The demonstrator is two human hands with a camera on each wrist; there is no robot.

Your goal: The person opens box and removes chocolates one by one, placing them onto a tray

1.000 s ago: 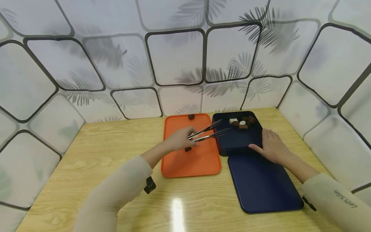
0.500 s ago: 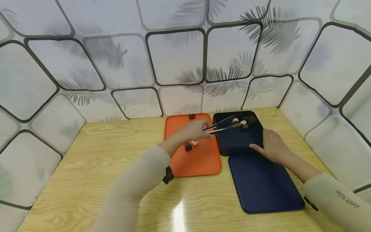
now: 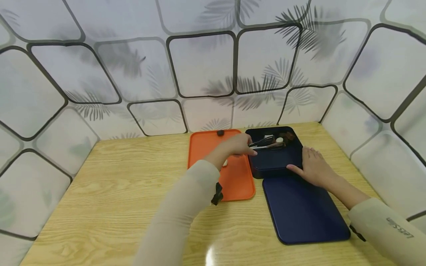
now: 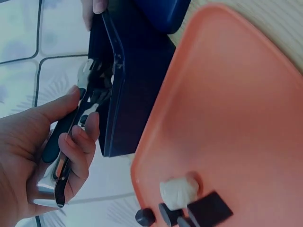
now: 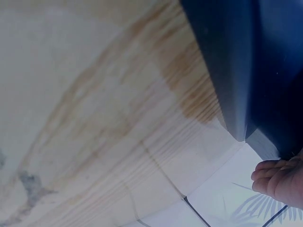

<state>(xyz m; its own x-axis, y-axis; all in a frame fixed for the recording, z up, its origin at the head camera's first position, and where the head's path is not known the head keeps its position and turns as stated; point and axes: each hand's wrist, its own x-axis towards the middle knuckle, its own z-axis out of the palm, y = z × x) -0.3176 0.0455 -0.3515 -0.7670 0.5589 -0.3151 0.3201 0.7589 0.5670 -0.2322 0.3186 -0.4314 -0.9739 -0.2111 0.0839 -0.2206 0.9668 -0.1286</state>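
Observation:
My left hand (image 3: pixel 237 145) grips a pair of metal tongs (image 4: pixel 59 175), whose dark tips reach into the back of the dark blue box (image 3: pixel 271 173). Around the tips lie a white piece (image 3: pixel 279 140) and brown chocolate-like pieces (image 3: pixel 288 136); whether the tongs pinch one is hidden. My right hand (image 3: pixel 313 168) rests against the box's right side, fingers straight, thumb lying at the front rim. On the orange tray (image 3: pixel 237 186) to the left, the left wrist view shows a white lump (image 4: pixel 179 192) beside dark brown square pieces (image 4: pixel 210 209).
A flat navy lid (image 3: pixel 304 218) lies in front of the box on the wooden table (image 3: pixel 116 192). A dark piece (image 3: pixel 220 133) sits at the tray's far edge. Patterned fabric walls (image 3: pixel 203 66) close off the back and sides.
My left hand has moved right with the tongs, from above the orange tray until the tips are among the pieces in the box. My right hand has stayed in place.

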